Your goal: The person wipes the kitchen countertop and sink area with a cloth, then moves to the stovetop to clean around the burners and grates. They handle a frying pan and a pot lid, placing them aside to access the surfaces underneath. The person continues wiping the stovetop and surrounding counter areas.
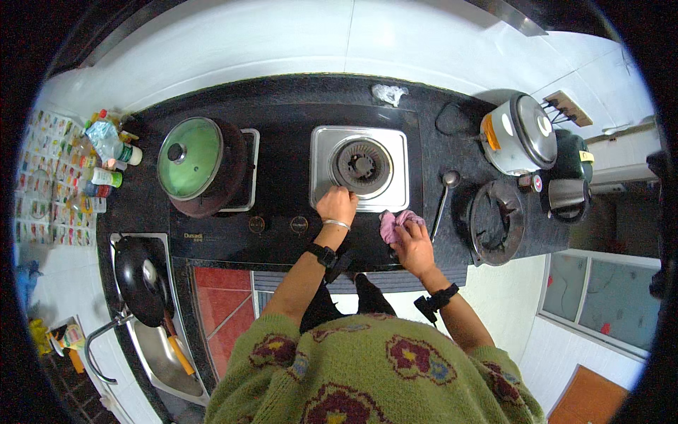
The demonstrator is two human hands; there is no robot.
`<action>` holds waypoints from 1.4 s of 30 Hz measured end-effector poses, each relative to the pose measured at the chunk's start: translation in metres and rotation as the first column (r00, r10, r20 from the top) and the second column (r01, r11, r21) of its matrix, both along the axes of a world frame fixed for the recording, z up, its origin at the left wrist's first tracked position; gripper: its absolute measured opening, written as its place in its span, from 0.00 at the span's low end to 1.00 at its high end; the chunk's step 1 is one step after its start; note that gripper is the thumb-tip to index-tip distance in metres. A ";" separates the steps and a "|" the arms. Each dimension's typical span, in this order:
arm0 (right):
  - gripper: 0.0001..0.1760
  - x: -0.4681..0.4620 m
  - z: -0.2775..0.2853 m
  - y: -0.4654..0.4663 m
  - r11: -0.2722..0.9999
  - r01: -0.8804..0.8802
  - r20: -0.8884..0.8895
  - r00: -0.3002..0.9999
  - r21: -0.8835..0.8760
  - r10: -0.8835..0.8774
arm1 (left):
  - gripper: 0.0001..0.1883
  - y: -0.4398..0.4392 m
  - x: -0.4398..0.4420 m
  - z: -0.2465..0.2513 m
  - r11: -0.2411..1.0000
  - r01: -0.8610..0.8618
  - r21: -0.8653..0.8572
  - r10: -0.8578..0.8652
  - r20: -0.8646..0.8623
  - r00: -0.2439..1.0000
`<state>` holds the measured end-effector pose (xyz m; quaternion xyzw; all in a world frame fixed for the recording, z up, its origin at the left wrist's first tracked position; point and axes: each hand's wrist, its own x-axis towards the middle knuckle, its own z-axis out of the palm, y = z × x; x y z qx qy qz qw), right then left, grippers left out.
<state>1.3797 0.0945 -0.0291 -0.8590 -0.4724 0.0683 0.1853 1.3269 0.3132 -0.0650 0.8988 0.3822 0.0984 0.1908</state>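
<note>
My left hand (337, 205) is curled over the near edge of a square steel drip tray (319, 153) on the black glass gas hob (286, 153). Its fingers are bent inward, and whether they hold anything is hidden. In the middle of that tray sits a bare burner head (362, 164). My right hand (416, 249) grips a crumpled pink cloth (389, 225) on the hob's glass near the tray's front right corner. To the right of the cloth, a metal ladle (440, 206) lies with its bowl away from me.
On the left burner stands a pot with a glass lid (190, 159). A detached pan support (498, 222) and a rice cooker (519, 135) stand at right. The sink (164, 355) holds a black wok (140, 281). Bottles (108, 177) line the left wall; crumpled plastic (389, 95) lies behind.
</note>
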 end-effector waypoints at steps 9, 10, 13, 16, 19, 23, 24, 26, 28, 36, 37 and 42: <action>0.30 0.018 -0.010 -0.004 0.965 -0.256 -0.006 0.967 -0.057 0.257 | 0.14 0.024 -0.124 0.050 0.945 -0.193 -0.264 0.272 0.305 0.913; 0.28 0.022 -0.015 -0.005 0.946 -0.323 0.027 0.946 -0.024 0.323 | 0.13 0.027 -0.157 0.056 0.916 -0.302 -0.264 0.370 0.267 0.890; 0.24 0.042 -0.029 -0.001 0.929 -0.361 -0.101 0.930 -0.082 0.352 | 0.14 0.034 -0.247 0.070 0.818 -0.533 -0.216 0.572 0.218 0.791; 0.21 0.057 -0.034 0.004 0.889 -0.430 -0.136 0.901 -0.157 0.411 | 0.10 0.037 -0.354 0.079 0.569 -0.822 -0.029 0.808 0.207 0.552; 0.15 0.057 -0.026 0.009 0.865 -0.471 0.041 0.874 -0.172 0.484 | 0.11 0.036 -0.470 0.082 0.370 -0.899 0.233 0.853 0.298 0.428; 0.18 0.044 -0.008 0.011 0.939 -0.342 -0.425 0.854 -0.023 0.301 | 0.16 0.055 -0.635 0.109 0.182 -0.746 0.641 0.979 -0.193 0.073; 0.21 0.041 -0.006 0.011 0.907 -0.407 -0.219 0.900 -0.111 0.377 | 0.17 0.044 -0.647 0.106 0.303 -0.803 0.512 0.952 -0.192 0.237; 0.19 0.038 -0.006 0.015 0.921 -0.334 -0.064 0.943 -0.199 0.328 | 0.20 0.077 -0.661 0.118 0.332 -0.887 0.321 0.929 -0.275 0.248; 0.20 0.039 -0.003 0.017 0.974 -0.177 -0.328 0.937 -0.139 0.123 | 0.37 0.075 -0.631 0.122 0.231 -0.892 0.388 0.970 -0.168 0.178; 0.25 0.058 0.070 0.062 0.992 0.106 -0.977 0.192 -0.068 -0.088 | 0.19 0.062 -0.316 0.093 0.947 -0.175 -0.271 0.266 0.350 0.898; 0.26 0.060 0.081 0.076 0.992 0.090 -0.986 0.149 0.085 0.071 | 0.20 0.057 -0.285 0.094 0.942 -0.059 -0.330 0.183 0.360 0.915; 0.26 0.079 0.116 0.159 0.984 0.067 -0.908 0.400 0.164 0.124 | 0.22 0.043 -0.219 0.106 0.911 0.083 -0.404 0.055 0.318 0.946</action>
